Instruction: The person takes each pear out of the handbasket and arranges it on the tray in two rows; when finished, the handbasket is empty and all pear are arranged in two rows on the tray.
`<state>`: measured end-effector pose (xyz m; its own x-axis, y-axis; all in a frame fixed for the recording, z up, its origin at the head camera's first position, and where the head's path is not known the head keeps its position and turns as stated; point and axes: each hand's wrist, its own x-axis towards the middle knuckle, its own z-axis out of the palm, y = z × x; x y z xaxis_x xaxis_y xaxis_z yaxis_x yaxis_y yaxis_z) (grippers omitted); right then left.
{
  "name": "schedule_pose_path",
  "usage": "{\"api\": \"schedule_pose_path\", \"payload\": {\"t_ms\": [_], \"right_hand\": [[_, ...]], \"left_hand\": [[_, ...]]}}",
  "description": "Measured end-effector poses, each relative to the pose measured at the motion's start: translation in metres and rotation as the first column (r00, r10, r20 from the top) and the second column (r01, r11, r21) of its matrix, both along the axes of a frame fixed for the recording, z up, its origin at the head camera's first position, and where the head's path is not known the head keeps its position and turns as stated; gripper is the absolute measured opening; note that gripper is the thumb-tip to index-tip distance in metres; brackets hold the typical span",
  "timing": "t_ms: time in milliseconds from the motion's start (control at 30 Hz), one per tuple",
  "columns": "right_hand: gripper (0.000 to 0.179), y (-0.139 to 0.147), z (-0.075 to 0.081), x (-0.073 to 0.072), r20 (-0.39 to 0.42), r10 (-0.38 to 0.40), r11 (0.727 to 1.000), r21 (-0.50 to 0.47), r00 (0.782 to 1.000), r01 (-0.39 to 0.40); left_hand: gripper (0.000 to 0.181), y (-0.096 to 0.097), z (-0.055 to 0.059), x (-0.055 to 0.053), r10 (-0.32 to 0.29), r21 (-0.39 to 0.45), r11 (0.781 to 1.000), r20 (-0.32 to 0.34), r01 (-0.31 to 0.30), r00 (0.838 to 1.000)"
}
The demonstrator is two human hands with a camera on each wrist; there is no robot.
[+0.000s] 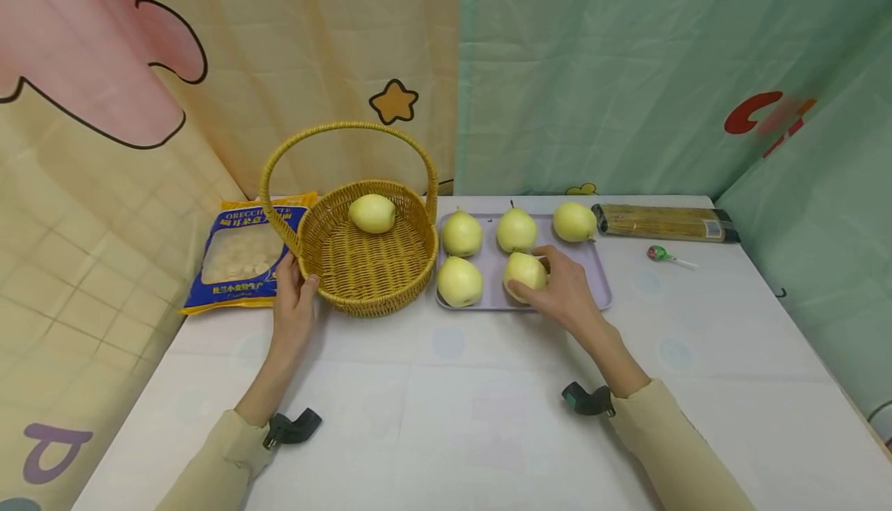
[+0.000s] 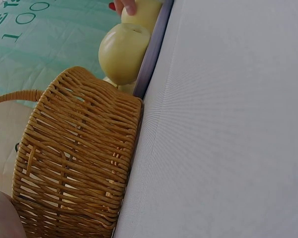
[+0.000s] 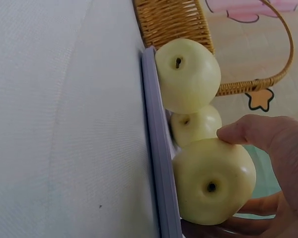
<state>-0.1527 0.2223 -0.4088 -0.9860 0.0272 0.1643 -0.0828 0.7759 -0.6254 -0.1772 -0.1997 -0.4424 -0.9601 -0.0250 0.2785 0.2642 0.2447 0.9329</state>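
Note:
My right hand (image 1: 567, 290) holds a pale yellow-green pear (image 1: 524, 275) at the front of the lilac tray (image 1: 605, 294), thumb on one side and fingers round the other. In the right wrist view, that pear (image 3: 213, 183) sits low against the tray's edge. Several other pears share the tray, one of them a pear (image 1: 460, 282) at its front left. At the left side of the wicker basket (image 1: 369, 306), my left hand (image 1: 294, 302) grips it near the handle's base, with the thumb at the rim. One pear (image 1: 372, 214) lies inside the basket.
A blue and yellow pasta bag (image 1: 240, 255) lies left of the basket, beside my left hand. Right of the tray are a pack of long thin noodles (image 1: 665, 223) and a lollipop (image 1: 669, 255). Printed curtains hang behind the white table (image 1: 418, 418). The basket's tall handle (image 1: 348, 125) arches upward.

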Motion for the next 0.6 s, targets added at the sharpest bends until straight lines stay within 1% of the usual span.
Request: {"api": "schedule_pose_path", "payload": {"t_ms": [133, 400, 600], "right_hand": [[0.070, -0.0012, 0.0017, 0.0005, 0.018, 0.002, 1.000, -0.001, 1.000, -0.002], [0.070, -0.0026, 0.0032, 0.0014, 0.024, -0.002, 1.000, 0.016, 1.000, 0.001], [0.076, -0.0023, 0.0040, 0.0022, 0.042, -0.010, 1.000, 0.022, 0.999, 0.009]], "left_hand": [[0.061, 0.0002, 0.0003, 0.0006, 0.002, -0.002, 1.000, 0.000, -0.002, 1.000], [0.062, -0.0004, 0.0004, 0.0008, 0.009, -0.009, 1.000, 0.004, -0.009, 1.000], [0.061, -0.0005, -0.0010, 0.0007, 0.000, 0.003, 1.000, 0.016, 0.000, 1.000]]}}
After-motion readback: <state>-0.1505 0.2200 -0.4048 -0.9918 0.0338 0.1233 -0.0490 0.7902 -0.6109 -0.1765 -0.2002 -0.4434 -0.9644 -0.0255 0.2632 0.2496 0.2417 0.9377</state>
